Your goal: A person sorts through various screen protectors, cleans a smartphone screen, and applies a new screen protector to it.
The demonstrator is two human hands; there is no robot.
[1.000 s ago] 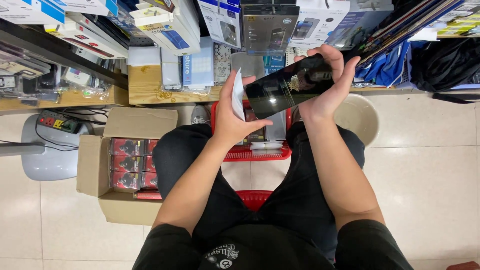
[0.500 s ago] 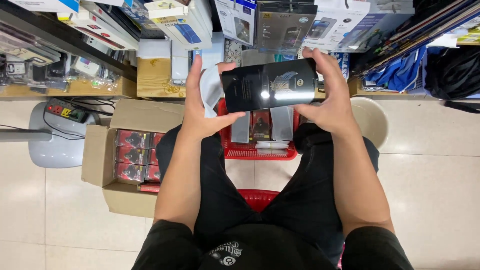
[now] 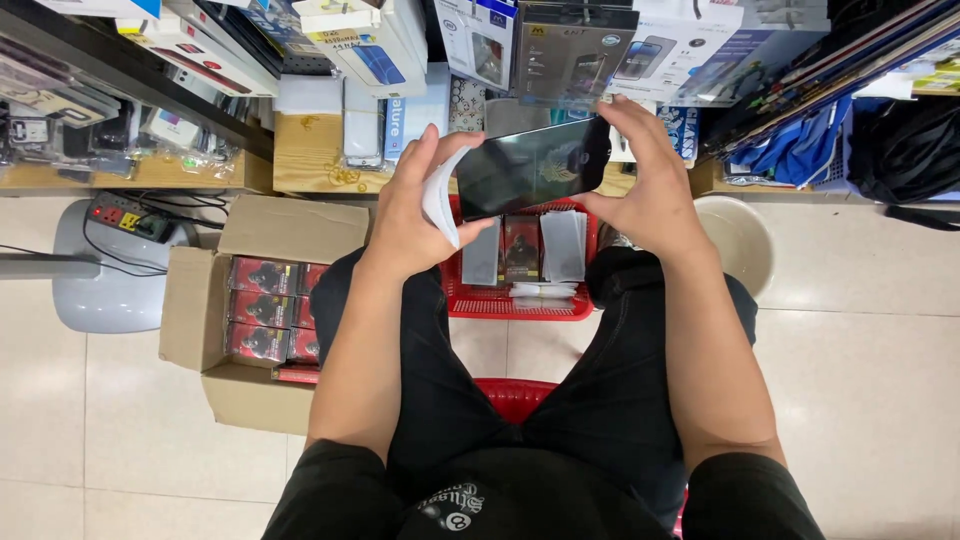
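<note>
Both hands pinching a glossy black panel (image 3: 535, 165) by its ends, left hand (image 3: 410, 215) also clutching white paper (image 3: 440, 205), right hand (image 3: 650, 190) fingers spread, hovering over red basket (image 3: 520, 305), cardboard box (image 3: 215, 330) sitting leftward.

I hold a glass sheet (image 3: 535, 165) between my left hand (image 3: 405, 215) and right hand (image 3: 650, 185), above a basket (image 3: 520, 300) that sits on the floor between my knees. Packets (image 3: 522, 248) lie in the basket. A cardboard box (image 3: 250, 310) stands to my left, a power strip (image 3: 125, 215) beyond it. Shelves (image 3: 310, 150) face me.
</note>
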